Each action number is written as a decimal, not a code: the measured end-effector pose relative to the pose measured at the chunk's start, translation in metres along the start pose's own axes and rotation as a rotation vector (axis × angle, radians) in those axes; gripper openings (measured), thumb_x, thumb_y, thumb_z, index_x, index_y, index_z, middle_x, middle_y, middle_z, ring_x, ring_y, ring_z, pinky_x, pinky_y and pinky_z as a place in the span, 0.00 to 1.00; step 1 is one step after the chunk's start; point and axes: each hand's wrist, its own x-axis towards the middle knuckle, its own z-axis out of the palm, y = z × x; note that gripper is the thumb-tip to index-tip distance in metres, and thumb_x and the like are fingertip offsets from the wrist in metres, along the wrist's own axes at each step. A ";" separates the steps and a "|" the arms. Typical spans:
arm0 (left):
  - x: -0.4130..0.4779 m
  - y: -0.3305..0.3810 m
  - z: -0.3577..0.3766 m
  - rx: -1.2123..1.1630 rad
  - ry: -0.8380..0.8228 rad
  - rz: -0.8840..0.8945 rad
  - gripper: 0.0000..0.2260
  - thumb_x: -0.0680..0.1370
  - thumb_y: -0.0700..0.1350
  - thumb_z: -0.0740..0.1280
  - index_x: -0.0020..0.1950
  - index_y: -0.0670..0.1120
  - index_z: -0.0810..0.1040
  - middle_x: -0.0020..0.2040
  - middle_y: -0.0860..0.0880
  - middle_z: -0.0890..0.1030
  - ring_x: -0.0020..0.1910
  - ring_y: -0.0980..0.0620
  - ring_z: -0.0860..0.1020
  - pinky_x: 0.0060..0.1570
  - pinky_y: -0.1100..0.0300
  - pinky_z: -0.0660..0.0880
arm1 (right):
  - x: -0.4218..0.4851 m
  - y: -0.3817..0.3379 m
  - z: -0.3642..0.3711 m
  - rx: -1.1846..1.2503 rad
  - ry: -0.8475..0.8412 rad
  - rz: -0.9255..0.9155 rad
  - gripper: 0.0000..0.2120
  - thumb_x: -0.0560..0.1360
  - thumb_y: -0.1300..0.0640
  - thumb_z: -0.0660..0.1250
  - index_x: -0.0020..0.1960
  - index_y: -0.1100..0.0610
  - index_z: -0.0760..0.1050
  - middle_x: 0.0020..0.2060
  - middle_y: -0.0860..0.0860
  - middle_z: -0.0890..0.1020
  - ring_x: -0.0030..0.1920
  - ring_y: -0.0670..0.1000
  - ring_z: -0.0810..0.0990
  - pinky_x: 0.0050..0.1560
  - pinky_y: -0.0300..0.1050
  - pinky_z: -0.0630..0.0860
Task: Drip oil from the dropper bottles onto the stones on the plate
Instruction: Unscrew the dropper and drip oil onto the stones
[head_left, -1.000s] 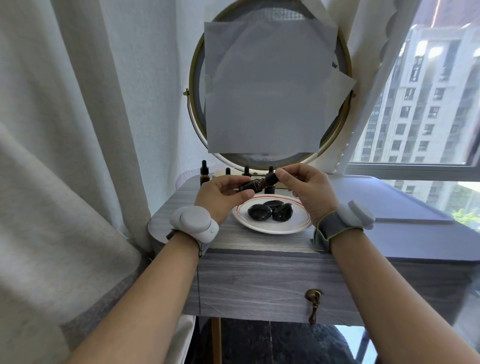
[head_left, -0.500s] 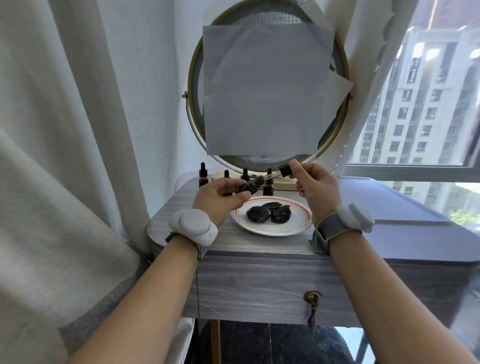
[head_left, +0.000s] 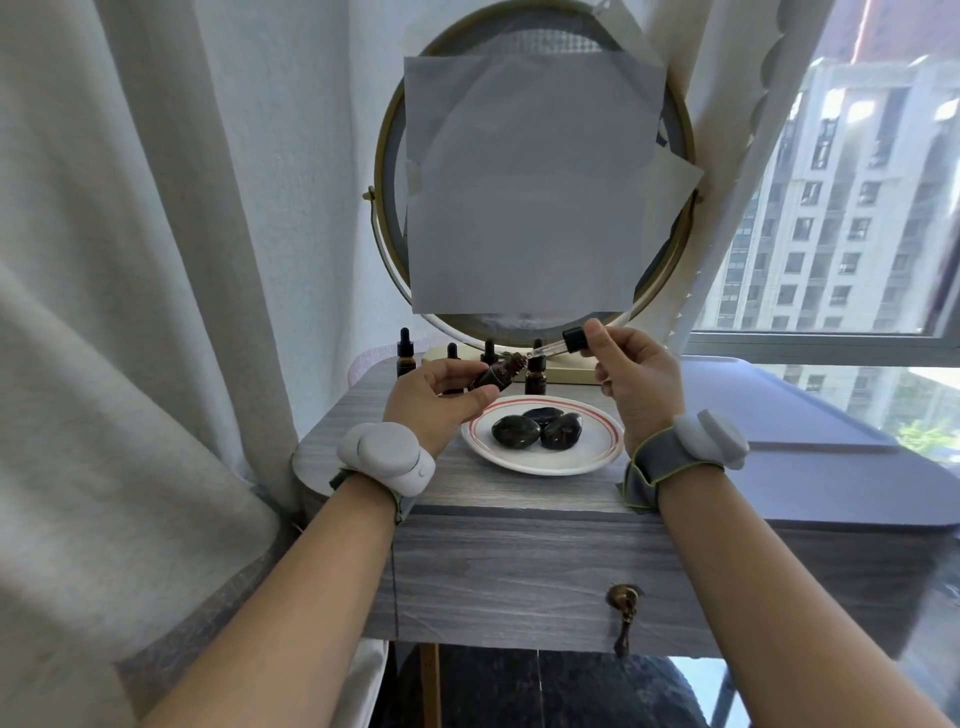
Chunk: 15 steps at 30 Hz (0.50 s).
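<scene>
The left hand (head_left: 436, 397) is closed around a small dark amber glass dropper bottle (head_left: 496, 375), holding it tilted with its open neck pointing up and to the right. The right hand (head_left: 631, 371) pinches the black rubber bulb of a glass pipette dropper (head_left: 558, 347) between thumb and fingertips. The pipette slants down to the left; its clear tip lies right at the bottle's open neck, but whether the tip is inside the neck cannot be told.

Both held items sit above the rear left edge of a white round ceramic plate with a red rim line (head_left: 597, 452). The plate rests on a grey wood-grain dressing table (head_left: 509, 566). Three glossy black oval stones (head_left: 537, 428) lie clustered at the plate's centre, touching one another.

Further capped amber dropper bottles (head_left: 405, 353) stand upright in a row at the rear of the table, behind the hands. A round brass-framed mirror (head_left: 384, 218), its glass covered with grey paper sheets, stands behind that row. Each wrist carries a grey strap-on device (head_left: 387, 457).
</scene>
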 end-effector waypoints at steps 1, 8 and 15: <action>0.000 0.000 0.000 0.008 0.000 0.008 0.11 0.70 0.39 0.74 0.50 0.50 0.80 0.51 0.48 0.83 0.52 0.50 0.80 0.56 0.54 0.77 | 0.000 0.000 0.000 -0.005 -0.012 0.002 0.07 0.73 0.49 0.71 0.42 0.53 0.80 0.32 0.44 0.82 0.29 0.39 0.73 0.31 0.31 0.71; 0.002 -0.001 -0.001 0.032 -0.036 0.068 0.12 0.69 0.40 0.75 0.47 0.53 0.80 0.44 0.56 0.82 0.41 0.65 0.80 0.49 0.69 0.77 | -0.004 -0.004 0.004 -0.068 -0.130 -0.020 0.06 0.70 0.50 0.74 0.38 0.51 0.81 0.29 0.42 0.81 0.28 0.37 0.73 0.32 0.28 0.70; 0.000 -0.001 0.000 -0.047 -0.111 0.025 0.11 0.69 0.41 0.74 0.49 0.52 0.81 0.47 0.49 0.84 0.48 0.51 0.83 0.46 0.64 0.79 | -0.007 -0.005 0.007 -0.173 -0.203 -0.004 0.10 0.66 0.44 0.74 0.36 0.49 0.81 0.29 0.43 0.82 0.29 0.37 0.75 0.33 0.29 0.71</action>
